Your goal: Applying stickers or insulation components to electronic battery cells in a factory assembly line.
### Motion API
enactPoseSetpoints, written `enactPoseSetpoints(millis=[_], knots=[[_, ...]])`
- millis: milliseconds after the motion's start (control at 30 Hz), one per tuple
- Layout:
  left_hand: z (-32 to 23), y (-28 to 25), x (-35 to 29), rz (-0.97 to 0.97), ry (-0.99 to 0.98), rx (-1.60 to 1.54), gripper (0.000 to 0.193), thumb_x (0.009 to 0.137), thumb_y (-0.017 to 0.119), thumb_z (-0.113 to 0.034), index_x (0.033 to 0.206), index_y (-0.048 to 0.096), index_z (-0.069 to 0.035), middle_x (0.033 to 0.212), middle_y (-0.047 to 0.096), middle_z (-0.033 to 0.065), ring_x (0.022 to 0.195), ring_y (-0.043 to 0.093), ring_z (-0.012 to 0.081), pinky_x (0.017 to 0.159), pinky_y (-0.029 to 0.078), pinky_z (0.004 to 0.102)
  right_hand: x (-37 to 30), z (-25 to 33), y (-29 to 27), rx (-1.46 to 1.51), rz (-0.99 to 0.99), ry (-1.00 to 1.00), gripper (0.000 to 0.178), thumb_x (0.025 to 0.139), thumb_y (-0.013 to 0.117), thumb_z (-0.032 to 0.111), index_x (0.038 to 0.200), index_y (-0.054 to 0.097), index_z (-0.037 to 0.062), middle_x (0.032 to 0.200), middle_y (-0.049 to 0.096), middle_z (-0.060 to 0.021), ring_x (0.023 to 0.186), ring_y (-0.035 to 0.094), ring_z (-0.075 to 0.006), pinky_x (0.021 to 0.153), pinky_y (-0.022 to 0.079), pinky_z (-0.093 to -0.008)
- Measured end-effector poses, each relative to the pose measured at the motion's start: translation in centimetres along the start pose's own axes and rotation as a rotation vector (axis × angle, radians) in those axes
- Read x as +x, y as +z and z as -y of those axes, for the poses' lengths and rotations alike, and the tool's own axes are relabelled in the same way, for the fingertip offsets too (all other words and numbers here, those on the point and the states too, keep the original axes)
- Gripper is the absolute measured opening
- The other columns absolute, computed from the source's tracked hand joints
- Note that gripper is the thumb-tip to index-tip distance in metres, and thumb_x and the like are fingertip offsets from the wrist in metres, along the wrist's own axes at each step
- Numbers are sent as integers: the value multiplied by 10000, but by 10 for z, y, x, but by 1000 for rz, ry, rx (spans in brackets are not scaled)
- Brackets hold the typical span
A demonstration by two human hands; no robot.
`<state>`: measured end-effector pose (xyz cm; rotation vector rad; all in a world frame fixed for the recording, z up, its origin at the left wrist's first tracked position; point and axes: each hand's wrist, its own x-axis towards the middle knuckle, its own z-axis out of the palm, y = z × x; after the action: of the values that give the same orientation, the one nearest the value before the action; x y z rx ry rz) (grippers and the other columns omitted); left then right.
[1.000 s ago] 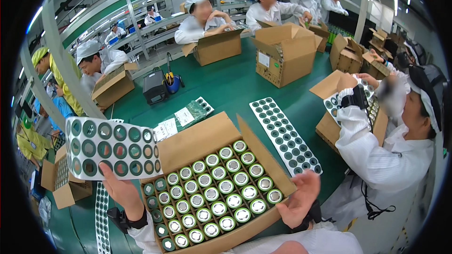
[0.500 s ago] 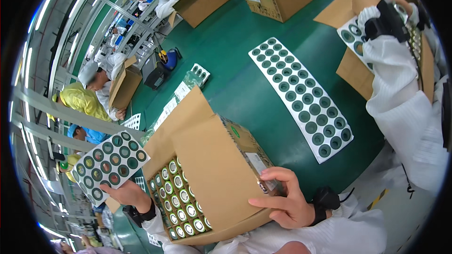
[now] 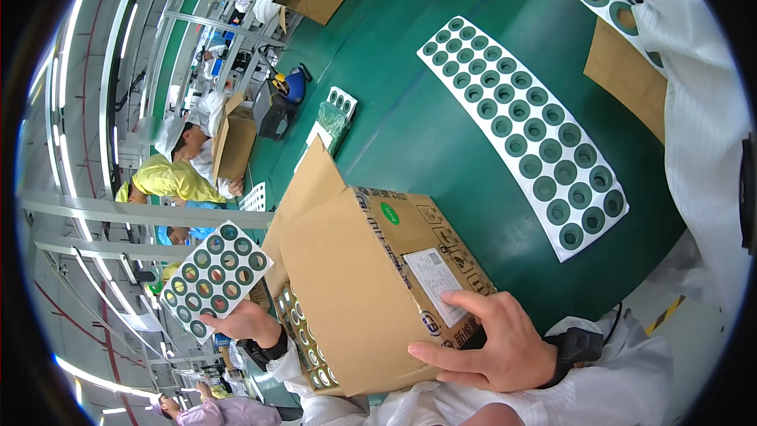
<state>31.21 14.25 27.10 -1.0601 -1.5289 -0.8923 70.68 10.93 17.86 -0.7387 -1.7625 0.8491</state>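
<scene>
My left hand point(image 3: 248, 323) is closed on the lower edge of a white sheet of green ring gaskets point(image 3: 214, 278), held up left of an open cardboard box point(image 3: 347, 300). The background shows through the ring holes. Inside the box stand rows of cylindrical cells with green rims point(image 3: 309, 339), partly hidden behind the raised flap. My right hand point(image 3: 505, 347) has its fingers spread against the box's right side. Its index finger touches a white label point(image 3: 435, 284), and the thumb lies near the box edge.
A long sheet of green rings point(image 3: 524, 130) lies on the green table point(image 3: 378, 138). At the right, a co-worker's sleeve point(image 3: 702, 110) reaches by another carton point(image 3: 627, 79). Behind my box are a green plastic-wrapped pack point(image 3: 333, 122) and a black-and-blue device point(image 3: 284, 99). More people work at far left.
The box has turned and tilted, so more of its labelled side shows and fewer cells are visible. My left hand and its sheet appear slightly further right in view. The whole view has shifted.
</scene>
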Motion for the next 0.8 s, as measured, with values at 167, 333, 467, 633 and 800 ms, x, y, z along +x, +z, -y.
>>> enactPoseSetpoints(millis=[167,333,467,633,800], knots=[[-22,3,3,-39,-426,-899,388,903,519,-85,1232,385,71,1185,530,159,943,567,216,806,493,321,-4,-3,6,-57,-24,-39,427,811,625,332,1224,532,389,1105,423,-110,693,495,-177,627,464,-257],[-6,2,5,1,-388,-803,380,924,475,-82,1255,362,64,1223,498,155,972,556,208,819,504,312,-7,4,3,8,61,74,462,737,721,347,1162,565,438,1066,391,-106,983,490,-244,803,471,-337],[-26,0,8,-52,-678,-1353,386,930,462,-92,1268,354,58,1245,484,159,992,550,206,829,502,321,-9,1,3,8,80,75,456,741,715,360,1165,565,437,1070,382,-106,997,477,-240,799,468,-329],[-20,1,7,-15,-488,-1084,385,917,480,-89,1248,376,77,1221,508,170,983,566,234,840,483,341,-12,1,4,-25,46,41,459,747,710,352,1173,565,442,1025,375,-88,931,473,-223,771,462,-320],[15,2,4,13,92,126,391,876,556,-103,1180,439,112,1139,560,203,949,580,274,815,467,371,-17,-8,11,-112,-90,-104,485,808,618,222,1248,519,401,942,384,-66,669,462,-140,596,466,-218]])
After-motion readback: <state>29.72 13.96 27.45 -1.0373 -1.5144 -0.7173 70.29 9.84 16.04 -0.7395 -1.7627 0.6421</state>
